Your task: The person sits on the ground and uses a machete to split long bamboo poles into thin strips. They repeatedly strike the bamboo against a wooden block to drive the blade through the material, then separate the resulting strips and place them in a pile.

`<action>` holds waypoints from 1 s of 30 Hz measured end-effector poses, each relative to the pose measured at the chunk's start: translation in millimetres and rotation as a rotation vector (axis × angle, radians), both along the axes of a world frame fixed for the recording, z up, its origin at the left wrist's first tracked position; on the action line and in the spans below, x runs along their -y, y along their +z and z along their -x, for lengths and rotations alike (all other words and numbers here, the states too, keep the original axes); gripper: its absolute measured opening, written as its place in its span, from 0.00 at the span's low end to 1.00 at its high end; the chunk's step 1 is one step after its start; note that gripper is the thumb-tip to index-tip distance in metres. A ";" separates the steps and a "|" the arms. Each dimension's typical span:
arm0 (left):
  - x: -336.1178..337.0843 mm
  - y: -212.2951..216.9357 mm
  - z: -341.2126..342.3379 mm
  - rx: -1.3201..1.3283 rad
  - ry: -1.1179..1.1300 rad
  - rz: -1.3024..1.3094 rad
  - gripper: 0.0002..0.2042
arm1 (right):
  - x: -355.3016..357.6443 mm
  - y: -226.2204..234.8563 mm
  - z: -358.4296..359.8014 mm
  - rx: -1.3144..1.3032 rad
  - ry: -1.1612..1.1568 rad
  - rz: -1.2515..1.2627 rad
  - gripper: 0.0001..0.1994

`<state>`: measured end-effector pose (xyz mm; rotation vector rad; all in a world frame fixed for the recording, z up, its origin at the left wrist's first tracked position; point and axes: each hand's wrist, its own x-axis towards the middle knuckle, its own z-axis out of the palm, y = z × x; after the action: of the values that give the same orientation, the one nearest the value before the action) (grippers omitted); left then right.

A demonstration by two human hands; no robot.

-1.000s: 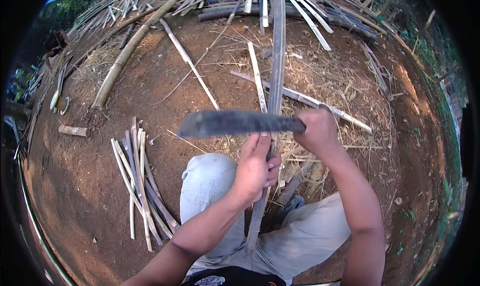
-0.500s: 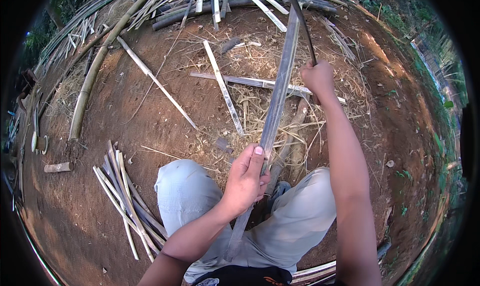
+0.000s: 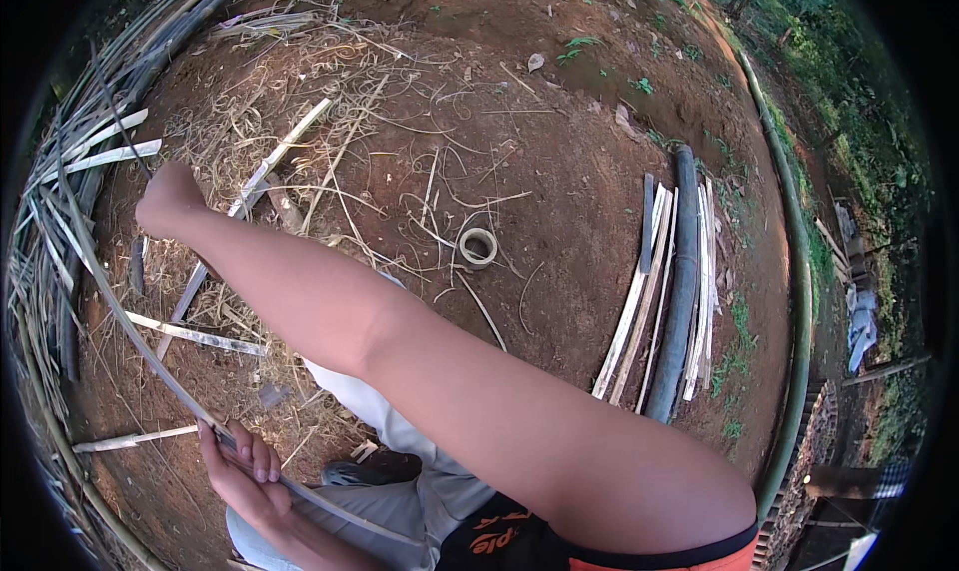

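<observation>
Left hand (image 3: 245,471): eight o'clock, grip around long grey bamboo strip (image 3: 150,355)
Right hand (image 3: 172,202): nine o'clock, grip holding thin, dark metal blade (image 3: 108,99)

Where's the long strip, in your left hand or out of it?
In: the fingers of the left hand curl around the strip.

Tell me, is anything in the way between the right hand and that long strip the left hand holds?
Nothing visible stands between the right hand and the long strip gripped by the left hand. Loose bamboo pieces show near that gap, but they appear to lie on the ground below.
</observation>
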<state>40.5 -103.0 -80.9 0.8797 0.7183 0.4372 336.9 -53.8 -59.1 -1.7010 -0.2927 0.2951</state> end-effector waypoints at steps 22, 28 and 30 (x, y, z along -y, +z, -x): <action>-21.4 -2.0 -52.1 0.153 -0.041 -0.041 0.19 | -7.1 18.3 102.3 0.887 0.559 0.556 0.12; -28.4 -6.7 -54.8 0.113 -0.029 -0.127 0.18 | -9.2 12.3 102.0 0.872 0.546 0.535 0.12; -26.1 -2.3 -54.6 0.114 -0.007 -0.145 0.18 | -2.1 15.8 101.5 0.832 0.564 0.505 0.12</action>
<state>95.1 -76.9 -83.2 0.9848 0.5842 0.5335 235.4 -51.7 -43.3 -2.1498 -1.4208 0.0464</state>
